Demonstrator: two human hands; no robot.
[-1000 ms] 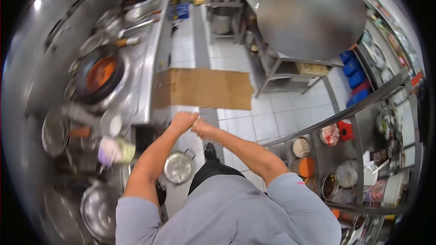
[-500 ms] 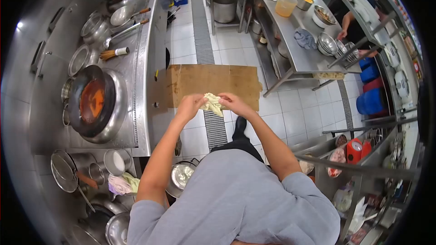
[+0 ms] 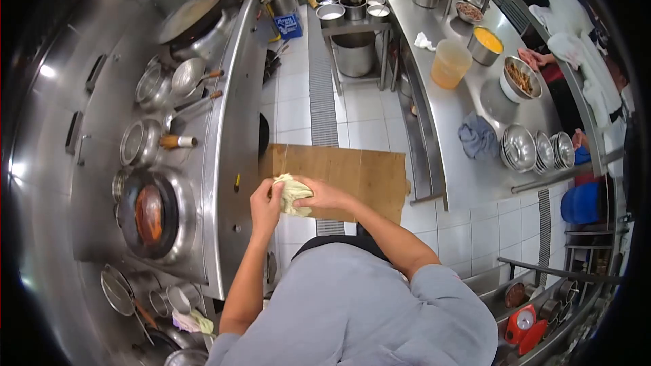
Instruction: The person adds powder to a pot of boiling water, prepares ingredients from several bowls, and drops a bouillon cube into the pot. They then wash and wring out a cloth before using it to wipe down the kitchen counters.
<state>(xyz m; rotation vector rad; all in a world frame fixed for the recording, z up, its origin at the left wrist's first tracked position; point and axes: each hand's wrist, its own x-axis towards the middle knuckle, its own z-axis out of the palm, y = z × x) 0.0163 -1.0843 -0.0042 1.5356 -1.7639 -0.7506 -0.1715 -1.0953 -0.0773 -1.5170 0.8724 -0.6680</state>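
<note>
Between my two hands is a crumpled pale yellow cloth, held in front of my body above the brown floor mat. My left hand grips its left side, with the thumb against the folds. From the right, my right hand has its fingers closed on the same cloth. To the left, a dark wok with reddish liquid rests on the steel stove.
Cardboard-like mat lies over the tiles and floor drain. On the right, a steel counter bears a bucket, bowls and a blue-grey cloth. Another person's hand shows beyond it. Ahead stands a small table of metal pots.
Both hands have moved left and slightly down with the cloth, which is now more bunched. The view has shifted, showing more of the far pots and counter.
</note>
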